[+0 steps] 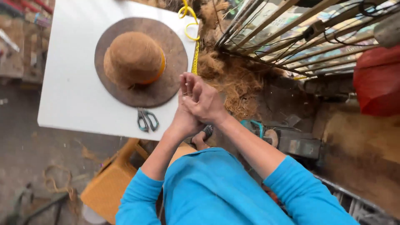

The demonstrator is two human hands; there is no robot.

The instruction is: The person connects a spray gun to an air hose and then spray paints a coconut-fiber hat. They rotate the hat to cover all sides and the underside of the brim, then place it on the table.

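My left hand [183, 118] and my right hand [204, 100] are pressed together palm to palm over the right edge of a white table [71, 96]. Whether anything lies between the palms cannot be seen. A brown fibre hat [139, 62] with a rounded crown and an orange band lies on the table just left of my hands. A pair of grey scissors [147, 120] lies on the table below the hat, close to my left wrist. Both my sleeves are blue.
A yellow cord [193, 41] runs along the table's right edge. Loose brown coconut fibre [233, 79] is heaped right of the table. A slatted frame with wires [300, 37] stands at the upper right, a red sack [377, 79] at far right, an orange stool [108, 183] below.
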